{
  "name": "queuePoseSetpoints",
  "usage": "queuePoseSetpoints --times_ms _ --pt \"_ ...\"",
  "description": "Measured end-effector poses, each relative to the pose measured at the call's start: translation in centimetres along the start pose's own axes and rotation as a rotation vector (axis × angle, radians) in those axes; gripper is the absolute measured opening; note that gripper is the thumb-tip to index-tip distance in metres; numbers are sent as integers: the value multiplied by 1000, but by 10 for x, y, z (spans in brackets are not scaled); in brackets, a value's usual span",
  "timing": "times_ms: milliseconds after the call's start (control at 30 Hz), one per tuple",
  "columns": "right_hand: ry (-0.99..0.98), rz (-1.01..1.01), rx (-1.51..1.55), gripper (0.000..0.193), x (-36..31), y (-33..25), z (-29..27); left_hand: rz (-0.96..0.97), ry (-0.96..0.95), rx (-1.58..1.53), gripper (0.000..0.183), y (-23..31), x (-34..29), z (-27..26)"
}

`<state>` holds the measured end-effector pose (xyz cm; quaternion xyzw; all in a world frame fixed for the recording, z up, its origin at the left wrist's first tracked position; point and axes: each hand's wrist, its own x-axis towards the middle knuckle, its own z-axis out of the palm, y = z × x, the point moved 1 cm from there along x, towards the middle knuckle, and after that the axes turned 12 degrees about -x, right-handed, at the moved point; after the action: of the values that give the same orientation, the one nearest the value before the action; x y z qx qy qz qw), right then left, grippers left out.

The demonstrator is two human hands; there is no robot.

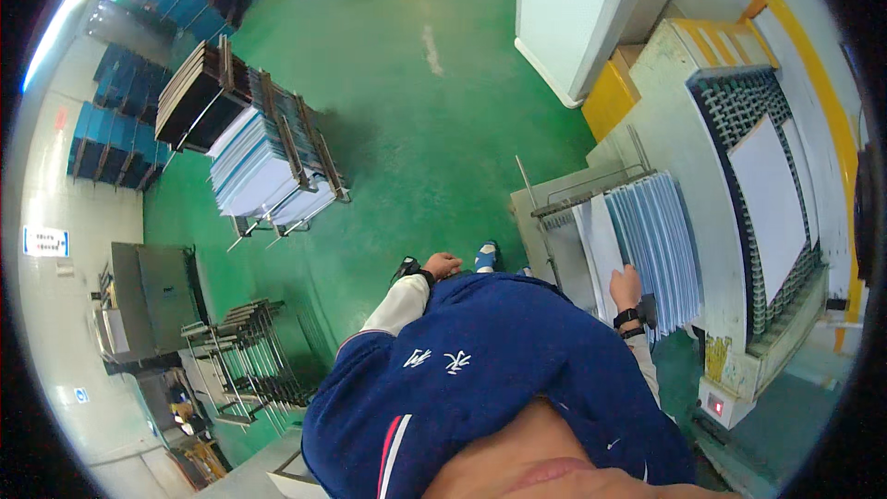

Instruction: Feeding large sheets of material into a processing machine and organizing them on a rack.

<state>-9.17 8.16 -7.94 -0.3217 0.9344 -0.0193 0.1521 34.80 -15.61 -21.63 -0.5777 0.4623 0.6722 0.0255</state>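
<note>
My right hand [625, 288] reaches to the rack at my right. Its fingers are bent at the edge of a white panel [601, 238], seemingly gripping it; the fingertips are partly hidden. Right beside it stands a tight row of thin white and bluish panels [654, 245], upright in the metal rack [577, 203]. My left hand [443, 265] hangs in front of my body, above the floor, with its fingers curled in and nothing visible in them. Dark bands with devices sit on both wrists.
At the right, a machine with a roller conveyor [735, 97] carries a white panel [769, 212]. A loaded rack [268, 171] stands ahead left on the green floor [416, 148]. Bare metal racks [249, 356] are at the lower left. Blue and black stacks [120, 143] line the left wall.
</note>
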Motion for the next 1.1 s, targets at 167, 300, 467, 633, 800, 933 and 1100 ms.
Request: queuePoseSetpoints --times_ms 167,300,467,633,800,933,1100 --pt "70 -18 -4 26 10 7 9 -26 -6 54 37 6 -2 -8" --pt "45 31 -53 25 10 2 8 26 7 -3 39 5 2 -6" --pt "106 -41 -170 17 10 -11 9 112 27 174 43 -23 23 -11" --pt "-114 -247 -865 17 4 -14 3 25 65 123 40 8 7 2" --pt "-49 -282 -679 17 30 -11 19 96 132 -76 29 -33 7 13" --pt "-16 -264 -577 18 44 2 32 75 156 -85 34 -35 -10 9" --pt "-2 -349 -515 19 65 -3 37 263 222 418 48 -124 19 11"
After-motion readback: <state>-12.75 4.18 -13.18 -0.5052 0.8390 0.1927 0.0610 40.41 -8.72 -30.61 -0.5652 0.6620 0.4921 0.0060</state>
